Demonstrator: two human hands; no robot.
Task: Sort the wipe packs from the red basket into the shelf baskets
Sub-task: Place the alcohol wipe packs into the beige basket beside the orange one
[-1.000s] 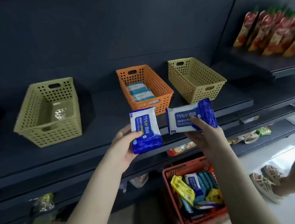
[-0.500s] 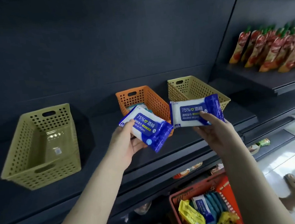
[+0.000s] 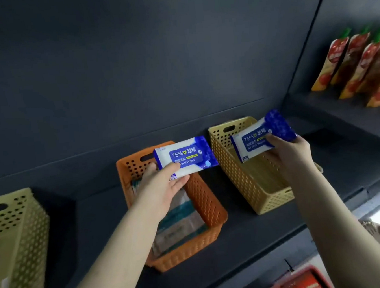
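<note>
The left hand pinches the left pack by its lower edge above the orange basket, and the right hand pinches the right pack above the yellow basket; both packs look light, soft and slick-filmed, best gripped across the flat middle.

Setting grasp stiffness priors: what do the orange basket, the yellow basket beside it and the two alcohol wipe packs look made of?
The orange basket: apparently moulded plastic, matte; evenly perforated walls, cut-out handle slot. The yellow basket: same look. The alcohol wipe pack in the left hand and the second pack in the right hand: likely thin printed film, with a faint sheen on the blue ends.
</note>
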